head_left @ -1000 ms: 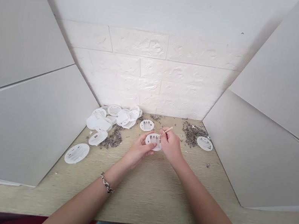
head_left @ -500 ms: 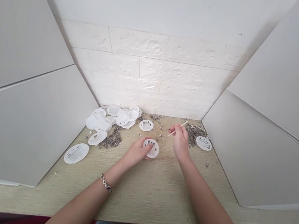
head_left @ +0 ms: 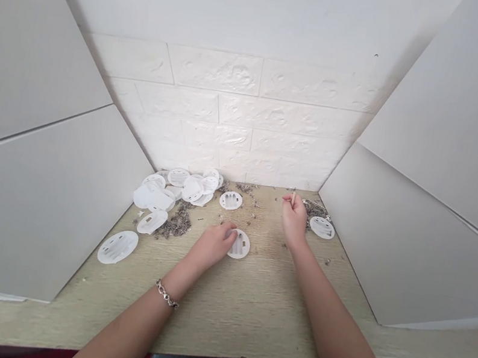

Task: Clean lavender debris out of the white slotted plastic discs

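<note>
My left hand (head_left: pixel 215 243), with a chain bracelet at the wrist, grips the left edge of a round white slotted disc (head_left: pixel 241 245) low at the table. Several grey strips show in the disc's slots. In my right hand (head_left: pixel 294 220), fingers closed, is a thin pale stick (head_left: pixel 293 198); only its upper end shows. Beside that hand, partly hidden by it, lies a pile of small metal parts (head_left: pixel 316 209). Another slotted disc (head_left: pixel 230 200) rests on the table beyond my left hand.
An overlapping heap of white discs (head_left: pixel 154 196) lies at the back left, beside a second pile of small metal parts (head_left: pixel 177 222). Single discs lie at left (head_left: pixel 117 247) and right (head_left: pixel 322 228). White panels (head_left: pixel 103 193) and a brick-patterned wall (head_left: pixel 236 111) enclose the wooden table (head_left: pixel 244 314).
My left hand has turned more palm-down and lowered the disc slightly. The stick in my right hand has swung from slanting across the fingers to nearly upright and mostly hidden.
</note>
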`<state>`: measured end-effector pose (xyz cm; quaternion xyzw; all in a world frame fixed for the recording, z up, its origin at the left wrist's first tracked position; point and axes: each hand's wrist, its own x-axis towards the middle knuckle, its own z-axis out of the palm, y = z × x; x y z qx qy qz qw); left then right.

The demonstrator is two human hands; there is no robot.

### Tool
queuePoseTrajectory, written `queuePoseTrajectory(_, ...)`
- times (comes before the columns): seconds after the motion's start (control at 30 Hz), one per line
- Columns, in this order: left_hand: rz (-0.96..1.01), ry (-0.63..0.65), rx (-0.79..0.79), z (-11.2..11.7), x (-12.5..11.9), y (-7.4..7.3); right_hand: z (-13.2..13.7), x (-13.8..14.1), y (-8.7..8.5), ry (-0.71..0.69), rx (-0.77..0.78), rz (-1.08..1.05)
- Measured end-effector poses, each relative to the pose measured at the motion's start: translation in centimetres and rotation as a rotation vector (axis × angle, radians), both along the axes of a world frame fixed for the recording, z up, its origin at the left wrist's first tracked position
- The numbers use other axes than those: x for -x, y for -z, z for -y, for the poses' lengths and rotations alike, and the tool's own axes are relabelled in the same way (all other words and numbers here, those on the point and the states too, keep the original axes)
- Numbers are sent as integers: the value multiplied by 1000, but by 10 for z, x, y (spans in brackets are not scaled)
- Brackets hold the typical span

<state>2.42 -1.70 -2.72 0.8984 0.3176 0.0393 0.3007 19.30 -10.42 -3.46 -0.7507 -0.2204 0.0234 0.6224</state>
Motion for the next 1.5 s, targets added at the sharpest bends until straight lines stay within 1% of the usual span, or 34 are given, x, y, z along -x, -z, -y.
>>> queuePoseTrajectory(0.07,-3,-2,-18,-2,1,-1,0,2,0,-30,58,38)
queuePoseTrajectory(0.27,-68,-48,-134,-9,3,-5,-6,12,4,-187,259,186)
queuePoseTrajectory(0.37,-82,-26,-155,-11,4,-7,-15,20,5,-316,375,258)
queuePoseTrajectory(0.5,-109,26,-153,-9,5,-9,-32,31,6,-496,556,410)
queuePoseTrajectory(0.63,-111,53,-142,-8,6,-10,-47,39,8,-532,705,593)
queuePoseTrajectory(0.77,-128,68,-144,-8,8,-10,-58,41,6,-557,855,803)
queuePoseTrajectory(0.87,-119,85,-132,-10,10,-11,-62,40,2,-598,865,870)
queuePoseTrajectory(0.97,-113,71,-134,-13,10,-12,-59,36,1,-623,849,929)
queuePoseTrajectory(1.03,-118,67,-144,-15,11,-13,-52,32,2,-592,834,962)
queuePoseTrajectory(1.13,-71,26,-125,-18,11,-14,-37,28,3,-484,773,998)
queuePoseTrajectory(1.17,-19,-10,-87,-19,11,-14,-30,27,3,-456,734,1009)
queuePoseTrajectory(1.2,59,-56,-16,-19,10,-14,-24,28,3,-438,681,1021)
queuePoseTrajectory(1.23,150,-104,97,-18,10,-13,-17,29,2,-430,618,1036)
queuePoseTrajectory(1.3,355,-165,417,-16,8,-13,-4,34,1,-436,479,1075)
queuePoseTrajectory(1.37,531,-172,738,-13,5,-13,5,40,1,-471,353,1108)
queuePoseTrajectory(1.4,589,-160,850,-11,4,-13,8,44,1,-490,302,1119)
queuePoseTrajectory(1.43,632,-145,924,-10,3,-13,10,47,2,-504,261,1136)
queuePoseTrajectory(1.5,678,-126,992,-7,3,-14,11,51,3,-488,208,1207)
